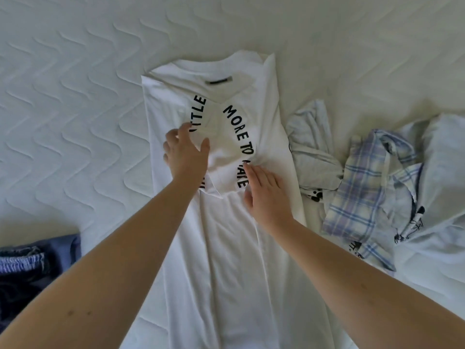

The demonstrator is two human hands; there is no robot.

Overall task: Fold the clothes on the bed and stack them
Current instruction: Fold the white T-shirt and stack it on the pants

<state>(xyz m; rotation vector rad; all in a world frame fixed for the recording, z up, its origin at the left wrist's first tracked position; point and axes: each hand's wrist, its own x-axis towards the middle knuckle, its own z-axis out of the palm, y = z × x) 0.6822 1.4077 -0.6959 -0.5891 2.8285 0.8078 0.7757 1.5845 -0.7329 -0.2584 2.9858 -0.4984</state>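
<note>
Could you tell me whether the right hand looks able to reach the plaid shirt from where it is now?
Probably yes: the right hand lies on the white T-shirt, and nothing stands between it and the plaid shirt.

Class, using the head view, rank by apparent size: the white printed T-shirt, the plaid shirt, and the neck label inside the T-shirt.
1. white printed T-shirt
2. plaid shirt, crumpled, so partly hidden
3. neck label

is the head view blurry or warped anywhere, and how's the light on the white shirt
Head view: wide-angle bend curves the quilted mattress toward the edges; soft, even light, no glare, faint shadows under the left hand and right hand; the white t-shirt looks slightly soft, its lettering still readable; the plaid shirt is a little smeared.
</note>
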